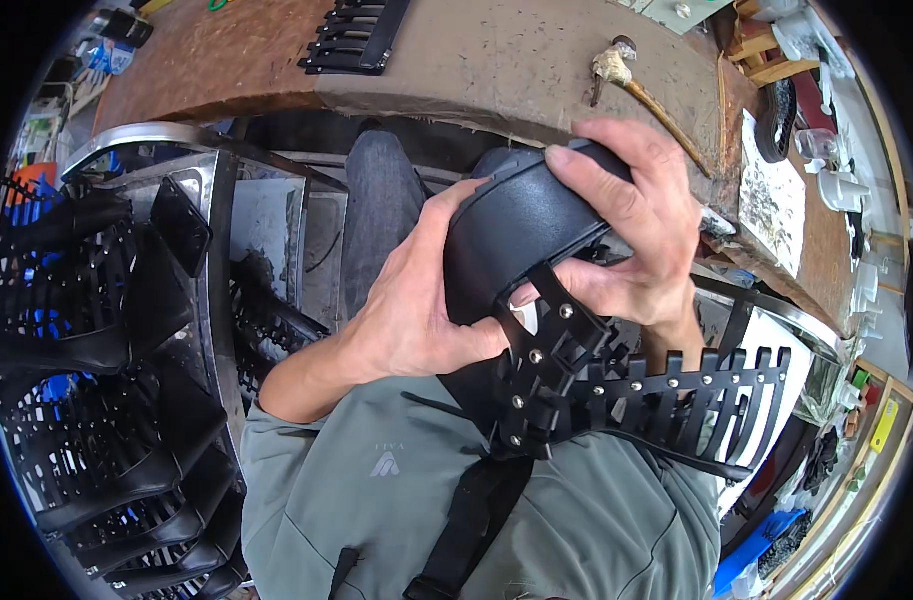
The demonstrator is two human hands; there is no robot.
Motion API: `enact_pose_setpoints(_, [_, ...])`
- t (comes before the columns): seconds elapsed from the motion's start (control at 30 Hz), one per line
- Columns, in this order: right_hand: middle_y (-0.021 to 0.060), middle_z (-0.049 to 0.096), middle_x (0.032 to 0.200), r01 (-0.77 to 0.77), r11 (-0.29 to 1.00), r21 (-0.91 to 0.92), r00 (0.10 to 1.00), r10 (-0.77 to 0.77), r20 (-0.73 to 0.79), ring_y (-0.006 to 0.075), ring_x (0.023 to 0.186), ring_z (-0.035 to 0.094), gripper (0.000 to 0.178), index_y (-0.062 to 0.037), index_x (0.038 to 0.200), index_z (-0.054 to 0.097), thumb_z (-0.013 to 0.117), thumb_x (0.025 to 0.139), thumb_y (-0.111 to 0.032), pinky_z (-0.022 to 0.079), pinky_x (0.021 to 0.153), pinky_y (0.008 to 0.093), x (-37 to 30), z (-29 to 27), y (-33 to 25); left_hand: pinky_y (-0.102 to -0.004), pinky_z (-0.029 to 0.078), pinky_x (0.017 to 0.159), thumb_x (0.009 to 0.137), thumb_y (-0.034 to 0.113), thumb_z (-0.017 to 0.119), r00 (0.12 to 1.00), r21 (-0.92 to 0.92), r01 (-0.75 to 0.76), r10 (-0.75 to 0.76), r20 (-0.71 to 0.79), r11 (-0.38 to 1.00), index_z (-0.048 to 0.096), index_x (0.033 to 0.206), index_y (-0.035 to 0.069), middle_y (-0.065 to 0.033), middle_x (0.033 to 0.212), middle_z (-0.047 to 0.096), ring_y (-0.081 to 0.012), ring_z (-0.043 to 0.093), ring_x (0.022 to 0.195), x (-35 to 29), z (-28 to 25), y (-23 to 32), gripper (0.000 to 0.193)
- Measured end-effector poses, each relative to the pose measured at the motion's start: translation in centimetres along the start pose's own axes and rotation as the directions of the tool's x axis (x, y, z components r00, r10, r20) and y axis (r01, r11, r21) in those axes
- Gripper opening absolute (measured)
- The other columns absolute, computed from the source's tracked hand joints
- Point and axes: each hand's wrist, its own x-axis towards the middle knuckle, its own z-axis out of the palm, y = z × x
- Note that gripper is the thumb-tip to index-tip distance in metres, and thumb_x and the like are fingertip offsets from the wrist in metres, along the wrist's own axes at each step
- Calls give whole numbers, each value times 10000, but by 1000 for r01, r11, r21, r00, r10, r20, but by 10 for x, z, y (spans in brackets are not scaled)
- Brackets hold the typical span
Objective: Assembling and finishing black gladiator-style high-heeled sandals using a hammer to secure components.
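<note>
Your L hand [412, 300] and R hand [649, 215] are both clamped on the black shoe [537, 215], held over your lap, off the bench [477, 65]. Rounded body's prob. stiff, slightly slippery; studded straps [667, 386] look light, floppy. Best grip: body sides, w/o pulling straps.
</note>
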Motion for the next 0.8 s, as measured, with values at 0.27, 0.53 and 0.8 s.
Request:
enact_pose_setpoints(0.27, [95,663,985,89,908,409,996,-87,-25,270,916,602,465,-63,962,707,838,558,-253,492,790,356,33,21,39,-344,340,1046,613,217,847,973,-408,118,-24,228,905,188,1424,-12,-147,1320,445,-237,461,1207,21,-46,-35,1070])
enact_pose_setpoints(0.53, [196,508,1282,-311,675,-669,855,506,113,367,1054,559,418,-127,1224,563,564,807,-106,473,881,402,17,53,139,-371,403,1016,809,352,591,960,-834,233,-256,114,501,414,1328,-48,-170,1289,523,-270,542,1156,13,-66,-80,679])
enact_pose_setpoints(0.8, [109,629,1019,-591,747,306,801,587,114,205,855,626,232,-74,1040,576,537,814,-111,521,663,297,-1,54,218,-343,299,1067,825,325,595,971,-847,-15,-194,-139,532,127,1473,33,-139,1415,369,-227,407,1268,-2,-47,-29,851])
